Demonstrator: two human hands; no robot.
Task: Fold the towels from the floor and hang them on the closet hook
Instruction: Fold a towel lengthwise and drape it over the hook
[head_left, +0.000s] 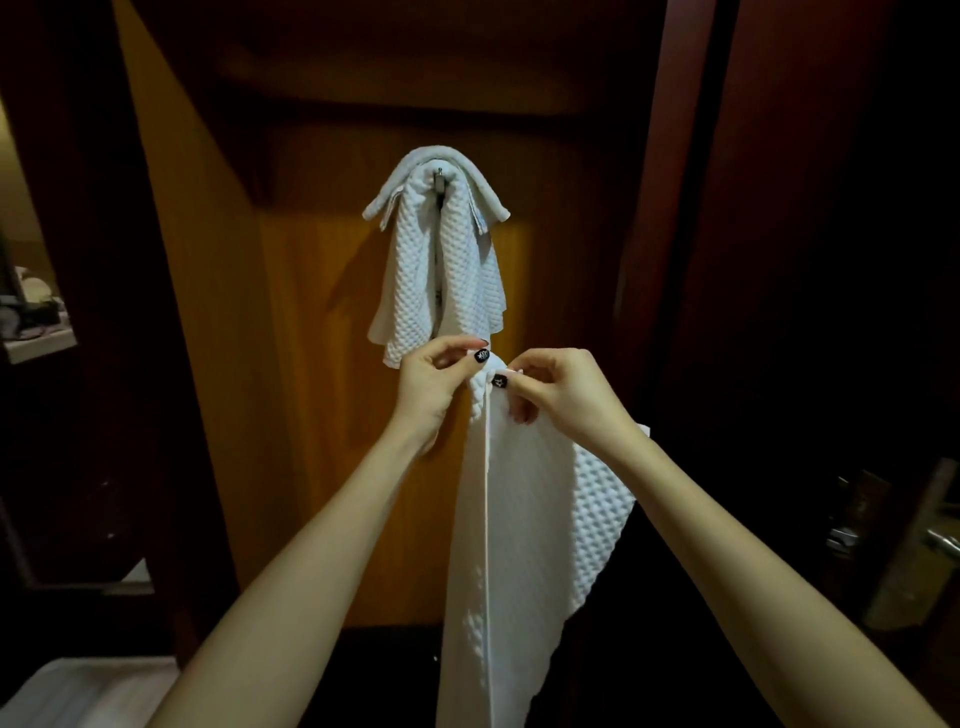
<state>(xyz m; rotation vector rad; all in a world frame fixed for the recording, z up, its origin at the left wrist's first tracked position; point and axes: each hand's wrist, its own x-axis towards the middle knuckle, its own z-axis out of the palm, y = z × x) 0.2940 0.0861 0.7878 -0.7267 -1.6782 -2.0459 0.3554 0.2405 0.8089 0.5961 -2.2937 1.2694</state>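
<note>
Waffle-weave white towel (524, 519) pinched at its top by left hand (434, 387) and right hand (561, 389).

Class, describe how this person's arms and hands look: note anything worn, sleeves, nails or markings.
Both forearms are bare, with no sleeves, watch or bracelet in view. The left hand and right hand show no visible rings. Each thumbnail is painted black with a small pale design; other visible nails look pinkish.
</note>
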